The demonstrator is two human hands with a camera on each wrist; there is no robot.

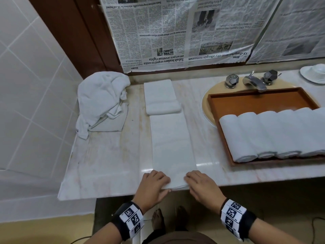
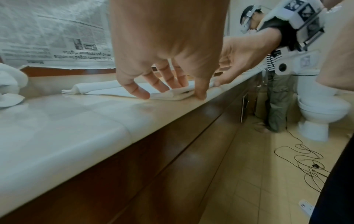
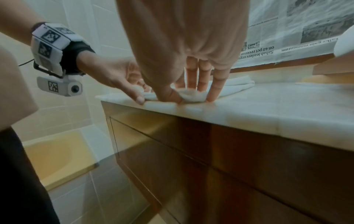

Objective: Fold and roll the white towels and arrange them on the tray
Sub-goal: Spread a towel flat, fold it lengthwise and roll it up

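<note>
Both hands sit at the bottom centre of the head view: left hand (image 1: 152, 186) and right hand (image 1: 202, 186) each down on the near end of the long folded towel (image 1: 173, 143), fingers on top, thumbs at the counter's edge, pinching the cloth's near edge. That strip runs up the middle of the frame along the marble counter (image 1: 109, 164). Above it lies a second folded towel (image 1: 161, 96), and at upper left a crumpled heap of towels (image 1: 102, 101). Over on the right, the brown tray (image 1: 255, 101) sits across the sink (image 1: 209, 101) and carries a row of rolled towels (image 1: 274, 132) side by side, the faucet (image 1: 253, 81) just behind it. Switch to the left wrist view: left hand fills the upper centre, fingertips (image 2: 140, 94) pressing the towel edge, thumb at the counter lip, the right hand beyond it at upper right, clamped on the same end. Right wrist view now: right hand at top centre, fingers (image 3: 216, 89) spread on a small bunched fold of towel, thumb tucked beneath; left hand at centre left gripping beside it.
</note>
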